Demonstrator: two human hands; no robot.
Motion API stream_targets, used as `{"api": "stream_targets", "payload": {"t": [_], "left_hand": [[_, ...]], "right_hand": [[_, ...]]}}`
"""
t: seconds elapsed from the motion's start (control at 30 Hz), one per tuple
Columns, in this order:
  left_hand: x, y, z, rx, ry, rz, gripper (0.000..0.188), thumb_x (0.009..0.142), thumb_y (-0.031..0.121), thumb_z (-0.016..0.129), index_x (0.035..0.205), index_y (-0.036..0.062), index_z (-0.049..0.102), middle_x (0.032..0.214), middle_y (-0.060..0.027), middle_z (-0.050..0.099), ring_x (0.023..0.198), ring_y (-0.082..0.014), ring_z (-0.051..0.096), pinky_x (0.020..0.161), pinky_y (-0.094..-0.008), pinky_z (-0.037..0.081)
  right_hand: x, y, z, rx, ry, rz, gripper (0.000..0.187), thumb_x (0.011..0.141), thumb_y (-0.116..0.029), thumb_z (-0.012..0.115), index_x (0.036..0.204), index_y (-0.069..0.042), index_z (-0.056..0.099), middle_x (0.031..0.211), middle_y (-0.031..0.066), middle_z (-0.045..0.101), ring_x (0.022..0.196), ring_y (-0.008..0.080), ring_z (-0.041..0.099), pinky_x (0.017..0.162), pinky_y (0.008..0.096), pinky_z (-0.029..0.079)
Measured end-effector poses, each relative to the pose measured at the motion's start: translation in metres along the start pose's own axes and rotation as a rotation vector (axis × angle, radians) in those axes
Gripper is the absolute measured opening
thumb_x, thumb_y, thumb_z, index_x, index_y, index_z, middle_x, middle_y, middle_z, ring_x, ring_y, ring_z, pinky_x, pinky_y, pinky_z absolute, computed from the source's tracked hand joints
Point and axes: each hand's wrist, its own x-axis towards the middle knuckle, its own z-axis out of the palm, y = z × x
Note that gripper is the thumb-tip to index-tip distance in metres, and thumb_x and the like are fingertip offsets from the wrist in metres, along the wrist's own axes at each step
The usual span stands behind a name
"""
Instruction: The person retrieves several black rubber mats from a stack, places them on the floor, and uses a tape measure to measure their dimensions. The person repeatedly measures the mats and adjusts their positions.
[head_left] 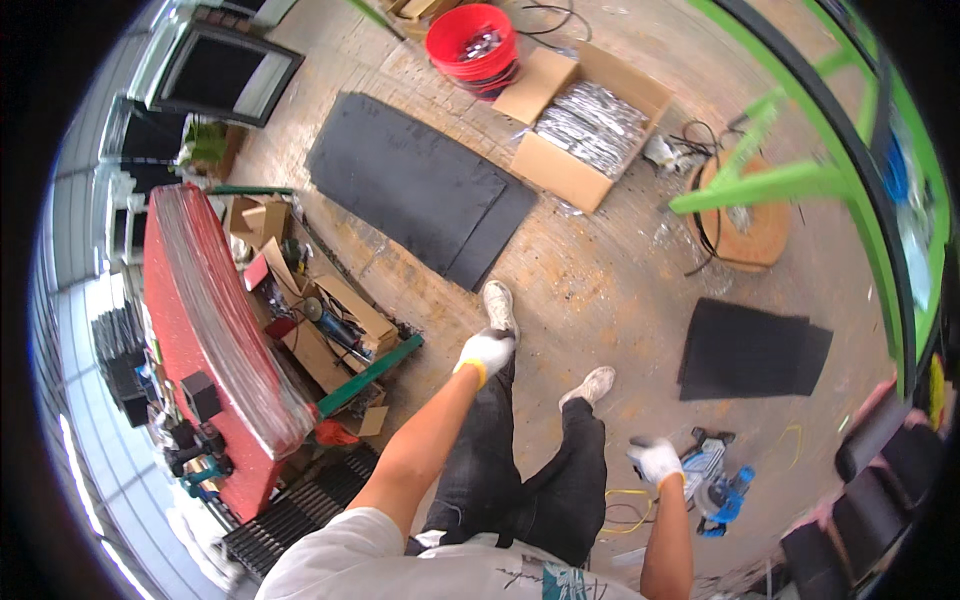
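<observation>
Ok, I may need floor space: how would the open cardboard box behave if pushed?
The open cardboard box is probably heavy, being packed with silvery pieces. Its flat, squared sides make rolling unlikely.

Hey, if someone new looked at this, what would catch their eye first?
Probably the bright red bucket at the top, beside an open cardboard box packed with silvery items. After that, the long red-topped table on the left and the green frame on the right.
</observation>
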Motion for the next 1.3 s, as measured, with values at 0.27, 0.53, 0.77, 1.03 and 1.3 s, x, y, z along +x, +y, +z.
{"api": "stream_targets", "payload": {"t": [0.27,0.53,0.77,1.03,1.3], "left_hand": [[0.218,-0.288,-0.006,-0.678,0.094,-0.582,0.023,0.1,0.02,0.066,0.117,0.0051,0.068,0.078,-0.01,0.064,0.061,-0.0237,0.061,0.055,-0.0401,0.05],[0.419,-0.341,-0.032,-0.869,0.329,-0.573,0.076,0.096,0.044,0.068,0.15,-0.008,0.056,0.147,-0.0281,0.065,0.133,-0.0395,0.064,0.11,-0.0425,0.05],[0.443,-0.37,-0.048,-0.879,0.293,-0.572,0.086,0.091,0.053,0.078,0.15,-0.0064,0.059,0.147,-0.0253,0.067,0.133,-0.0382,0.064,0.111,-0.0439,0.049],[0.235,-0.403,-0.125,-1.367,0.624,-0.461,0.047,0.102,0.018,0.073,0.141,-0.0051,0.063,0.13,-0.0124,0.071,0.119,-0.0256,0.063,0.11,-0.0378,0.046],[-0.114,-0.263,-0.271,-1.37,0.891,-0.222,0.038,0.096,0.02,0.075,0.128,-0.0006,0.067,0.112,-0.0018,0.068,0.101,-0.015,0.059,0.096,-0.0307,0.046]], "right_hand": [[0.31,-0.333,0.13,-0.667,0.04,-0.248,0.072,0.089,-0.034,0.082,0.146,0.004,0.064,0.149,0.0276,0.065,0.142,0.0373,0.061,0.119,0.0413,0.047],[0.56,-0.582,0.267,-0.864,0.291,-0.592,0.081,0.086,-0.03,0.075,0.153,0.008,0.052,0.144,0.0341,0.064,0.136,0.0445,0.063,0.116,0.0439,0.051],[0.577,-0.628,0.282,-1.072,0.032,-0.436,0.041,0.088,-0.036,0.074,0.108,-0.001,0.081,0.113,0.0238,0.079,0.105,0.0419,0.076,0.091,0.0475,0.058],[0.372,-0.624,0.297,-0.978,-0.262,-0.48,0.056,0.093,-0.037,0.073,0.134,0.001,0.073,0.13,0.0254,0.075,0.122,0.0377,0.072,0.104,0.046,0.056],[0.053,-0.622,0.225,-0.862,-0.418,-0.774,0.041,0.097,-0.042,0.076,0.097,-0.001,0.074,0.079,0.0201,0.067,0.075,0.0377,0.067,0.07,0.0452,0.053]]}}
